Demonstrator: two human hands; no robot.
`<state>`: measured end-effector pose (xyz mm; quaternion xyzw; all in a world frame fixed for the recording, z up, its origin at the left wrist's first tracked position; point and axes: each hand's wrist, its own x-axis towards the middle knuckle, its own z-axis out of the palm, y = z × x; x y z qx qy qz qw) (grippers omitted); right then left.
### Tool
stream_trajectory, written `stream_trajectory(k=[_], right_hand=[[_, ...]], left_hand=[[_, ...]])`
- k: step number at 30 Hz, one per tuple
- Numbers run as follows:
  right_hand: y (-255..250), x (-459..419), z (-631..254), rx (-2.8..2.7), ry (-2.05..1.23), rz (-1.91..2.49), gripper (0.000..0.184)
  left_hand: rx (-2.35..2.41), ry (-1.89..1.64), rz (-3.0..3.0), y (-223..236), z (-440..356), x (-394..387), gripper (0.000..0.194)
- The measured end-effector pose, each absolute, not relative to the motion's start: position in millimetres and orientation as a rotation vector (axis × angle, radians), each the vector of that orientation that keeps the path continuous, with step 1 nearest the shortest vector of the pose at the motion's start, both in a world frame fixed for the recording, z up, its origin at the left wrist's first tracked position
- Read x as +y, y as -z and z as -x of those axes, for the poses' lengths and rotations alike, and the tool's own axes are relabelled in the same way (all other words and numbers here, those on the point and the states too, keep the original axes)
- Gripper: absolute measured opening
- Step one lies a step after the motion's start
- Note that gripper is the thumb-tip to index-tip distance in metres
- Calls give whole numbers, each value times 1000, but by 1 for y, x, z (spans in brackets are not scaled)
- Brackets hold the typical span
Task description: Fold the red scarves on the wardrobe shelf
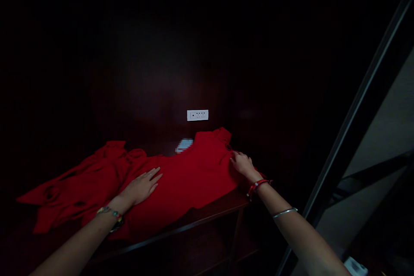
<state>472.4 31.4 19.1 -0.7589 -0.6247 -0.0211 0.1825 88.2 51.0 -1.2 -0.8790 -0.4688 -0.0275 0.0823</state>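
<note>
A red garment [190, 177] lies spread across a dark wooden shelf [220, 207]. Its right part is fairly smooth, while the left part is bunched in folds. My left hand [140, 187] rests flat on the cloth near the middle, fingers stretched out. At the garment's right edge my right hand [244, 164] has its fingers curled in on the fabric; the fingertips are partly hidden. Whether the garment is a dress or a shirt I cannot tell.
A white socket panel [197, 115] is set in the dark back wall. Behind the garment lies a small pale blurred item [184, 145]. Open compartments [203, 246] lie below the shelf. A metal-edged frame [349, 120] slants along the right, with a white object [355, 266] low down.
</note>
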Motion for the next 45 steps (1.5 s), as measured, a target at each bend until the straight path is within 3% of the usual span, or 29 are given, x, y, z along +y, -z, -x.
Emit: stream_trajectory(k=[6, 9, 15, 22, 25, 28, 32, 37, 41, 45], right_hand=[[-23, 51, -504, -1747, -164, 1977, 18], [-27, 55, -504, -1680, -292, 1860, 14], [-39, 50, -516, -1466, -598, 1581, 5], [-48, 45, -524, -1161, -950, 1111, 26], [-59, 53, -534, -1156, -734, 1297, 24], [-77, 56, -546, -1328, -165, 1621, 21], [-81, 42, -546, -1747, 441, 1940, 35], [-56, 28, -526, -1945, 441, 2335, 31], [-46, 42, -508, -2038, 433, 2100, 32], [-28, 61, -497, -2261, 239, 1908, 48]], left_hand=[[-1295, 119, 2778, -12, -162, 42, 49], [-1302, 27, 2935, -7, -192, 40, 59], [-1273, -84, 3023, 8, -209, 36, 56], [-1212, -51, 3036, 13, -200, 40, 57], [-1203, -50, 3039, 10, -200, 40, 57], [-1210, -80, 3060, 7, -200, 41, 59], [-1205, -94, 3090, 7, -199, 42, 61], [-1121, 41, 3093, -3, -198, 46, 58], [-1346, 174, 2839, -13, -192, 61, 55], [-1783, 11, 2630, -4, -180, 76, 63]])
